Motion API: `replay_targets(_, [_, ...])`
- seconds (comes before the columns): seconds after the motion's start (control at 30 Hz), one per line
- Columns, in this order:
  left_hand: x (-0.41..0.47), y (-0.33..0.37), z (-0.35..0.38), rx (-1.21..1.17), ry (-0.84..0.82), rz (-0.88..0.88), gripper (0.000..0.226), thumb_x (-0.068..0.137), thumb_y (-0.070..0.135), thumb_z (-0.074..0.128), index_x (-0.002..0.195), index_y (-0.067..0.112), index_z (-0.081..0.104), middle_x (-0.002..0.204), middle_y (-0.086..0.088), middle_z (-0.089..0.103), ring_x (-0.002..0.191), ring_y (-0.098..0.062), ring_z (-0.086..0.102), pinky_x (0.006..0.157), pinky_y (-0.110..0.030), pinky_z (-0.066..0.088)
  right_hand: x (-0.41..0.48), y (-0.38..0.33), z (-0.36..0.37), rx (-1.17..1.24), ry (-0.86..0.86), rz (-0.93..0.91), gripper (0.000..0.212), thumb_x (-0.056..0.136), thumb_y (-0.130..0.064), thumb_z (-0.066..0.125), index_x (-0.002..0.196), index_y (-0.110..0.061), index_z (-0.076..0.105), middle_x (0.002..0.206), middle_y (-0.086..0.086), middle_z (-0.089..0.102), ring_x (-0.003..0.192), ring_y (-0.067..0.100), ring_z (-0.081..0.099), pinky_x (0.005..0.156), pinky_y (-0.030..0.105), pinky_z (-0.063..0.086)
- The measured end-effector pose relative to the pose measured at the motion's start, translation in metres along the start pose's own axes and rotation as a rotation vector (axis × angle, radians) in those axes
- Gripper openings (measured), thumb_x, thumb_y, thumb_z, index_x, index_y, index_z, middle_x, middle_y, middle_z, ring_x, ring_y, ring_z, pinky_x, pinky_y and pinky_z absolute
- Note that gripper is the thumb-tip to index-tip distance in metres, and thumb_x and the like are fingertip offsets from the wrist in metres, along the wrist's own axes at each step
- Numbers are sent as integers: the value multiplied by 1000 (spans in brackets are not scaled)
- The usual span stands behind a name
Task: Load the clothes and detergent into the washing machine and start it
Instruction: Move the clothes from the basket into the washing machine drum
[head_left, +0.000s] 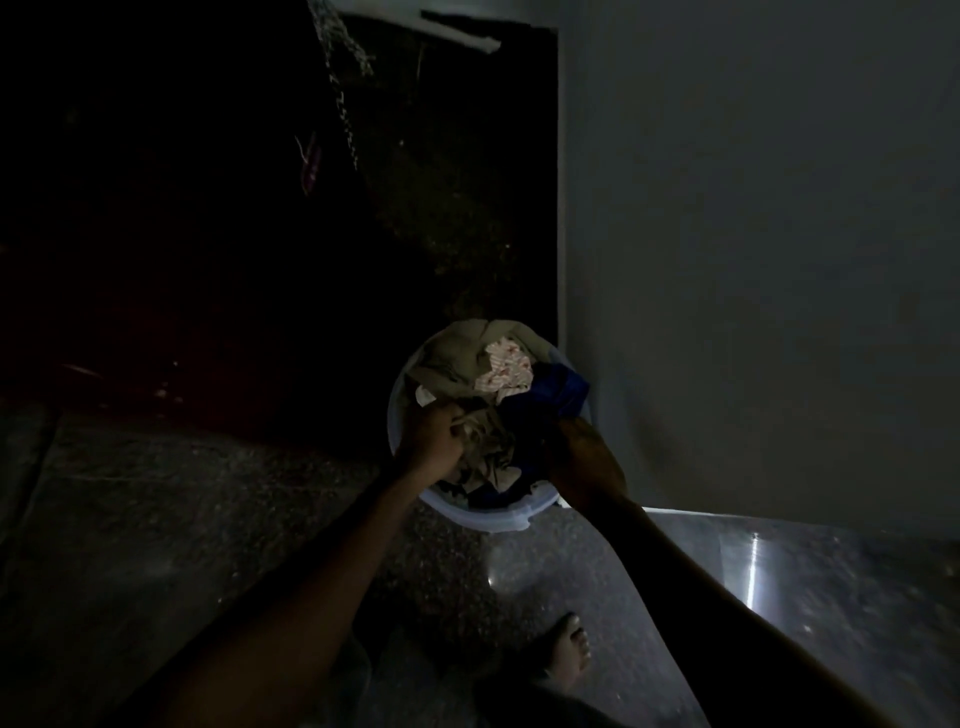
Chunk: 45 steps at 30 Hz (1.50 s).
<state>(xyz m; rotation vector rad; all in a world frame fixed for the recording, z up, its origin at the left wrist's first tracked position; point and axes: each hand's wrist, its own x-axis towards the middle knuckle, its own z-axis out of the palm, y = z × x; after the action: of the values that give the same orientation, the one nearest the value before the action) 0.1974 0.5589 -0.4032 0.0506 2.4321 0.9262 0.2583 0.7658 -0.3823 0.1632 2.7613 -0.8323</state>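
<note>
Gathering is under way: the left hand (431, 439) is gripping clothes (462, 364) heaped in the tub (467, 517) on the floor (208, 519), the right hand (589, 462) perhaps reaching the rim, its fingers too dark to tell; lifting them out is calling for both hands.

"How many buckets?"

"One bucket (483, 521), round and pale."

"And how many clothes (514, 415) are in it?"

"They lie heaped, so I cannot give a sure total. Four tell apart by colour: one olive piece (452, 358), one white patterned piece (504, 371), one blue piece (558, 392) and one beige piece (485, 441). The dark cloth under them cannot be counted."

"Hands?"

"Two: one left hand (434, 434) and one right hand (587, 462). Also one bare foot (571, 647)."
</note>
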Motion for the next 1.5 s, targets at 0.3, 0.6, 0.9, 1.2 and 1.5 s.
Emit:
replay_targets(0.3, [-98, 121, -114, -111, 45, 196, 33, 100, 12, 49, 132, 8, 57, 140, -11, 52, 129, -27, 48, 107, -31, 38, -46, -90, -110, 271, -115, 60, 61, 86, -2, 66, 141, -7, 42, 141, 16, 48, 130, 31, 45, 99, 19, 32])
replay_targets(0.6, [-185, 231, -238, -310, -104, 388, 10, 102, 13, 49, 102, 18, 58, 100, 8, 51, 90, -4, 54, 78, -21, 42, -81, -177, -181, 529, -58, 33, 67, 77, -18, 80, 135, -11, 48, 131, 2, 55, 114, 13, 55, 96, 28, 44])
replay_targets(0.9, [-214, 210, -297, -375, 170, 376, 8, 100, 15, 54, 104, 15, 61, 92, 5, 64, 85, -1, 61, 72, -21, 45, -98, -208, -237, 423, 185, 11, 27, 90, -7, 50, 113, -8, 61, 109, 10, 66, 98, 18, 59, 78, 21, 39])
replay_targets(1.2, [-223, 202, -278, -239, 57, 486, 75, 89, 15, 71, 151, 34, 32, 146, 2, 39, 134, -11, 42, 109, -32, 42, -87, -281, -309, 371, 307, -181, 31, 78, 9, 51, 90, -17, 61, 88, 1, 63, 81, 14, 59, 62, 16, 41])
replay_targets(1.5, [-227, 252, -299, -572, 377, 453, 45, 90, 14, 69, 133, 17, 56, 119, -1, 65, 115, -18, 62, 93, -31, 52, -100, -335, -357, 765, 35, -354, 40, 83, 5, 67, 120, -7, 60, 110, 8, 65, 94, 11, 64, 81, 20, 54])
